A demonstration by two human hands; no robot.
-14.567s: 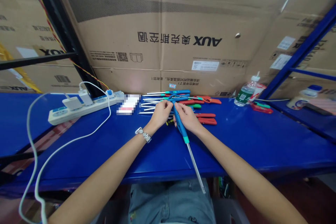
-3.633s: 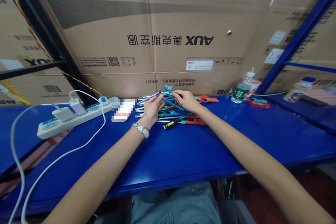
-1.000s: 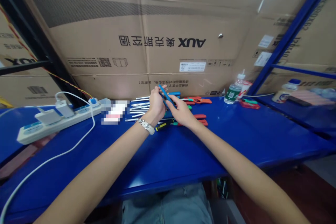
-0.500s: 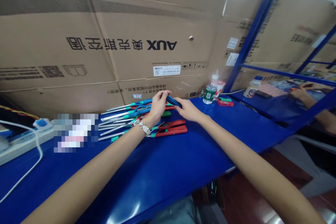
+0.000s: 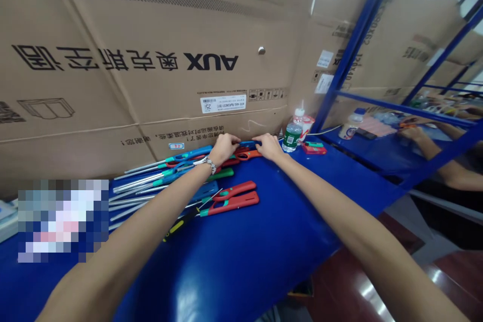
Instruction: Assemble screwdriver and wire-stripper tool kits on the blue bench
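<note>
Grip pinched, left hand (image 5: 224, 150) and right hand (image 5: 270, 147) hold a slim blue plastic piece (image 5: 247, 144) at twelve o'clock, near brown cardboard (image 5: 151, 95).

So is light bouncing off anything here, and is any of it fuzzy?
Head view: pale glare on the glossy blue metal-like tabletop and bright reflections on the shiny dark red floor; a co-worker's bare hand at far right looks soft; coarse square pixels hide something at left.
</note>
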